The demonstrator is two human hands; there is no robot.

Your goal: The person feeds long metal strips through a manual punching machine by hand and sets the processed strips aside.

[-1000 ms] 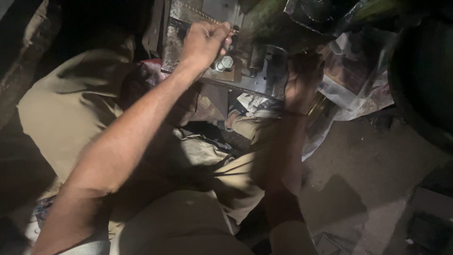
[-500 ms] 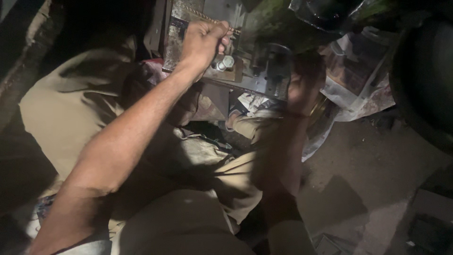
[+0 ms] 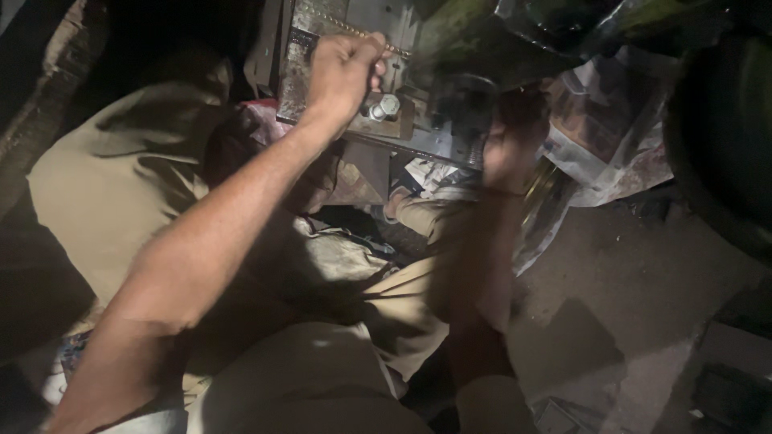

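The bolt (image 3: 384,106), a pale round-headed stud, stands out of the metal plate (image 3: 418,133) in the upper centre of the frame. It sits just right of and below your left hand (image 3: 342,68), touching or nearly touching the knuckles. That hand is curled into a tight fist; what it grips is hidden. Your right hand (image 3: 511,137) lies further right, in shadow and blurred, against a dark threaded part (image 3: 470,120); its grip cannot be told. Left hand is nearer. Crumpled newspaper (image 3: 611,137) lies at upper right.

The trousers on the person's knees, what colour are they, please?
The trousers are plain khaki-beige, seen in the head view.
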